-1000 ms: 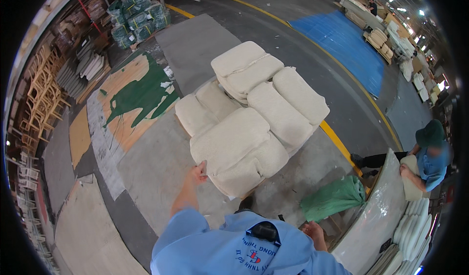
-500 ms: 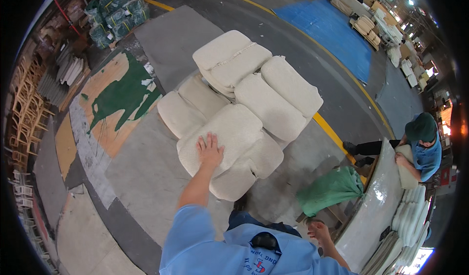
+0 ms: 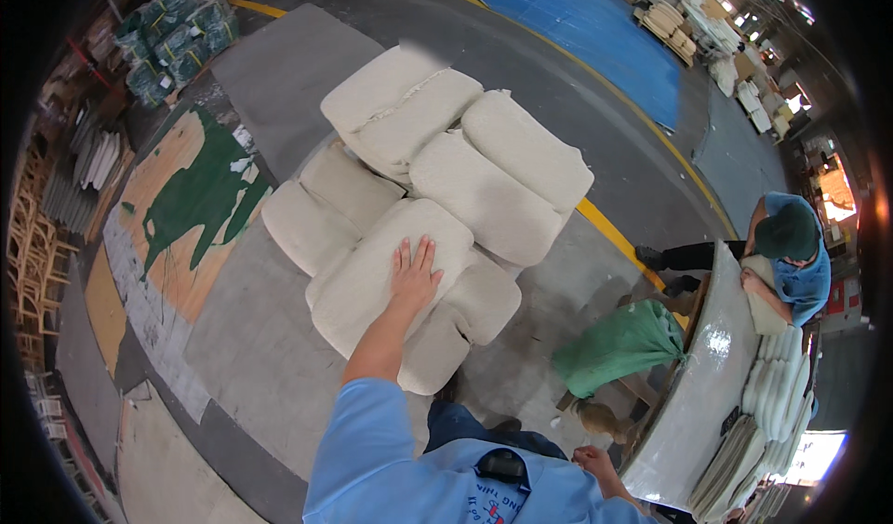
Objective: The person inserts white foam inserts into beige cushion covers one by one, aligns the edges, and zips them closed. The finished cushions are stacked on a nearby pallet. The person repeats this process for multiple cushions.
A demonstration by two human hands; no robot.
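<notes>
A pile of several cream cushions [image 3: 437, 180] lies on the grey floor in front of me. My left hand [image 3: 413, 273] rests flat, fingers spread, on top of the nearest long cushion [image 3: 372, 273]. My right hand [image 3: 595, 464] hangs low by my side, close to the edge of a white table [image 3: 693, 403]; its fingers look loosely curled and I see nothing in it.
A green sack [image 3: 619, 343] sits beside the table. Another person in a blue shirt and green cap [image 3: 791, 245] handles a cushion at the table's far side. Flat cream pieces [image 3: 772, 403] are stacked there. A yellow floor line [image 3: 605, 231] and wrapped green bundles [image 3: 177, 36] lie beyond.
My left hand has moved from the lower edge of the pile up onto the nearest long cushion. The view has come closer to the pile.
</notes>
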